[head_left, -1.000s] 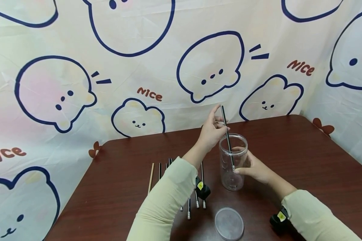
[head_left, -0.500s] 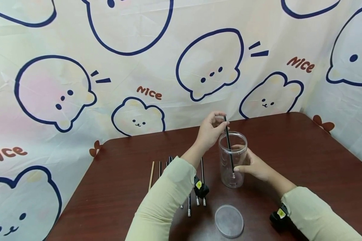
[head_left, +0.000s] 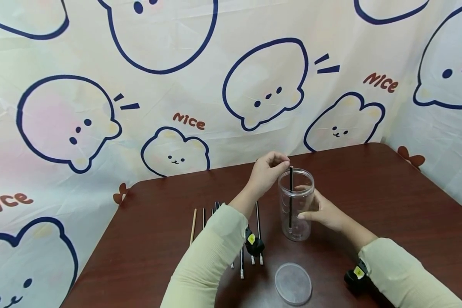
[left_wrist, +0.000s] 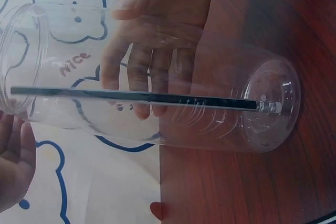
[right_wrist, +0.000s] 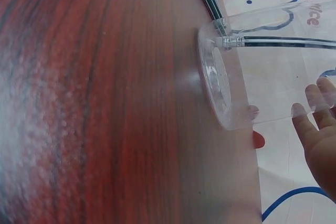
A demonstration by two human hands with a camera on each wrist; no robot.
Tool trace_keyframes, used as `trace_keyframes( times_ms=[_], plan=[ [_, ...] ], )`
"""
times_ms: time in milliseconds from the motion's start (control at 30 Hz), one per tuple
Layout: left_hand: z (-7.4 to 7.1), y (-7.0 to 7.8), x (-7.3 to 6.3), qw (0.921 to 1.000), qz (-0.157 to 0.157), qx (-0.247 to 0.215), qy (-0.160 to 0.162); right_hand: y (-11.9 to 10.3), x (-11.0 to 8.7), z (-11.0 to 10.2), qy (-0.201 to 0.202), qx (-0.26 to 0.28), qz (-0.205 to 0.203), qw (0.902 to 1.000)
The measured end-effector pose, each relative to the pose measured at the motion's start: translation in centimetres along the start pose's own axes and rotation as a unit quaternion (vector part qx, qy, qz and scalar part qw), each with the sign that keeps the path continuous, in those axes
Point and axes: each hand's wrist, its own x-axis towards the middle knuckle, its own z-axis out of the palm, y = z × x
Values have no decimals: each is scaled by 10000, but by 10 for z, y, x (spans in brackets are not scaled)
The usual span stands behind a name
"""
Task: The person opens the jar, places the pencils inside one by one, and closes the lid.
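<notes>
A clear plastic jar [head_left: 297, 231] stands upright on the table, its mouth uncovered. Inside leans a black pencil [left_wrist: 205, 100], eraser end down at the jar's bottom and upper tip just above the rim. My left hand [head_left: 268, 171] is beside the rim at the pencil's tip, fingers loosely bent; in the left wrist view the left hand [left_wrist: 14, 163] is apart from the pencil, holding nothing. My right hand [head_left: 325, 212] grips the jar's side, thumb in front and fingers behind. The right wrist view shows the right hand's [right_wrist: 323, 145] fingertips against the jar wall.
A round translucent lid [head_left: 293, 284] lies on the brown table [head_left: 369, 188] in front of the jar. Several black pencils [head_left: 242, 265] and a tan stick [head_left: 193, 224] lie left of it, partly hidden by the left sleeve. A patterned cloth [head_left: 177, 94] hangs behind the table.
The black pencil has come down into the jar, its eraser end reaching the bottom. My left hand has lowered with it and let go. The right hand keeps its hold.
</notes>
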Motion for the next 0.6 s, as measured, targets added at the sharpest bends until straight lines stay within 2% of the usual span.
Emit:
trace_keyframes(
  times_ms=[267,600],
  plan=[
    [3,0,0,9989,103,175,-427,1,-3,0,36,-106,90,9999],
    [10,4,10,9900,-119,1071,-914,2,-3,-1,32,-38,-65,10000]
  ],
)
